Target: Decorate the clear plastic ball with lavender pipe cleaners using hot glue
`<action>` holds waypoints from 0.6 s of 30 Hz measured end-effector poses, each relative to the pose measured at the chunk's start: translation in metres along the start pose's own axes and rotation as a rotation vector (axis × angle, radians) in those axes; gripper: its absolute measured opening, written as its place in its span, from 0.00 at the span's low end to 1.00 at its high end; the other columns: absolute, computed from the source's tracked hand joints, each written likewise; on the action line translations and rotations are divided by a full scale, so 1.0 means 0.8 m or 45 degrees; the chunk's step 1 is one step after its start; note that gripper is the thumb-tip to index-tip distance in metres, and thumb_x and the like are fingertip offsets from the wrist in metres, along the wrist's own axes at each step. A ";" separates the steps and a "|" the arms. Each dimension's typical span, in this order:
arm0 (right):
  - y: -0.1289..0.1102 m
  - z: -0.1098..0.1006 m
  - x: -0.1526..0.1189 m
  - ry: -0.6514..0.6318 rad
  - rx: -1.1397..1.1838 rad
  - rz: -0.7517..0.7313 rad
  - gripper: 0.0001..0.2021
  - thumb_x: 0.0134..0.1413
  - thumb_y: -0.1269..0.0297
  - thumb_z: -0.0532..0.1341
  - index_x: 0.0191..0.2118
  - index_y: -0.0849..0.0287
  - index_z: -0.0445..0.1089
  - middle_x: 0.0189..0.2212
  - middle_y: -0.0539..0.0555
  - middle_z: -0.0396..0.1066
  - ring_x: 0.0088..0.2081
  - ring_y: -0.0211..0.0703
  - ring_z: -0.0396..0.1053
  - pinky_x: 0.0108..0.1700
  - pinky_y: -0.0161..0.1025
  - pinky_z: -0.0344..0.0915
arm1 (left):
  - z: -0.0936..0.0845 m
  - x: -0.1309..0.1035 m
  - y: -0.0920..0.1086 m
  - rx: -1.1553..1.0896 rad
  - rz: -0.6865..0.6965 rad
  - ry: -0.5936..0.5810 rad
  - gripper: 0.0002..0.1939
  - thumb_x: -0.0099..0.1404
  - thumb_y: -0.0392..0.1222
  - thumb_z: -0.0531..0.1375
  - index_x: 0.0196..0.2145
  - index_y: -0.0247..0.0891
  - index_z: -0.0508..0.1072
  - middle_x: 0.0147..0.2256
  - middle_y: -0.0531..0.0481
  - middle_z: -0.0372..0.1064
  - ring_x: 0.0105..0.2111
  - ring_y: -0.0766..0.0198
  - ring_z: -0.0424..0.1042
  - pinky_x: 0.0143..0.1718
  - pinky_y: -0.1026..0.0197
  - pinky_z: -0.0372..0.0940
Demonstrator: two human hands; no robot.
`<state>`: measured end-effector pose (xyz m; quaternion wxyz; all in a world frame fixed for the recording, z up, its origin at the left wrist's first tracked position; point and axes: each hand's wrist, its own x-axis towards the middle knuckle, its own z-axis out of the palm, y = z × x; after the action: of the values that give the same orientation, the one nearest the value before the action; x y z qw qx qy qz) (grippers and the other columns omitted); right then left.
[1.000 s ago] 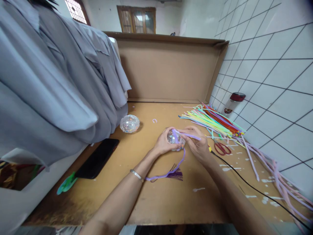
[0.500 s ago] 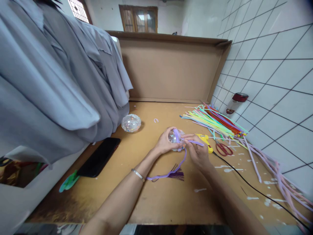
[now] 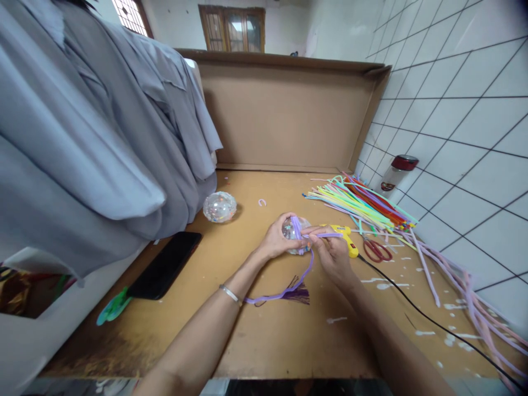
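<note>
My left hand [image 3: 275, 240] is curled round a small clear plastic bowl [image 3: 290, 229] that has purple pipe cleaner strips [image 3: 296, 225] across it. Pinched in the fingers of my right hand [image 3: 330, 250] is a purple pipe cleaner [image 3: 332, 235], its end pointing right, its other part lying against the bowl. Another purple strand [image 3: 307, 270] hangs from the bowl and curves left along the table, passing a dark purple tassel [image 3: 297, 294]. Just beyond my right hand lies a yellow hot glue gun [image 3: 348, 242]. My fingers partly hide the bowl.
A second clear bowl [image 3: 220, 207] sits at left, near a black phone [image 3: 165, 267] and hanging grey cloth [image 3: 124, 143]. Coloured pipe cleaners [image 3: 363, 203], red-handled scissors [image 3: 377, 250] and the glue gun's cord [image 3: 416, 307] lie at right. A jar [image 3: 398, 173] stands by the tiled wall.
The pipe cleaner in my right hand has swung slightly, its free end now higher and more level. Both hands keep their grip; the view has shifted a little.
</note>
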<state>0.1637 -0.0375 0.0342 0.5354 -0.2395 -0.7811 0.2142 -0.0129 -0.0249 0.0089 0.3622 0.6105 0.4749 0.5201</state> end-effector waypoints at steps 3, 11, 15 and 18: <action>-0.001 0.000 -0.001 -0.008 -0.016 0.026 0.08 0.65 0.62 0.56 0.39 0.53 0.72 0.37 0.55 0.77 0.41 0.46 0.75 0.44 0.46 0.73 | -0.001 -0.001 0.003 0.000 0.008 -0.005 0.38 0.42 0.47 0.73 0.50 0.37 0.66 0.49 0.44 0.72 0.51 0.51 0.71 0.56 0.52 0.62; 0.003 0.001 -0.004 -0.051 -0.070 0.024 0.09 0.66 0.62 0.55 0.40 0.52 0.72 0.36 0.55 0.77 0.41 0.46 0.75 0.45 0.45 0.72 | -0.001 0.000 0.002 -0.042 -0.016 -0.021 0.38 0.41 0.44 0.72 0.50 0.37 0.66 0.48 0.44 0.73 0.51 0.51 0.72 0.57 0.51 0.63; 0.004 0.003 -0.005 -0.055 -0.107 -0.019 0.09 0.66 0.62 0.54 0.40 0.53 0.72 0.35 0.55 0.77 0.41 0.46 0.75 0.46 0.45 0.72 | -0.002 0.002 0.000 -0.033 -0.011 -0.016 0.38 0.41 0.42 0.71 0.50 0.36 0.66 0.48 0.44 0.73 0.51 0.51 0.72 0.57 0.52 0.63; 0.005 0.005 -0.005 -0.050 -0.124 -0.045 0.10 0.66 0.63 0.53 0.39 0.54 0.71 0.36 0.55 0.77 0.42 0.47 0.75 0.48 0.46 0.72 | -0.003 0.004 -0.001 0.001 -0.008 -0.003 0.37 0.41 0.40 0.71 0.50 0.35 0.66 0.48 0.44 0.73 0.51 0.52 0.72 0.57 0.53 0.63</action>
<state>0.1617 -0.0370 0.0271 0.5113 -0.2471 -0.8051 0.1712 -0.0154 -0.0221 0.0096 0.3642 0.6097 0.4766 0.5181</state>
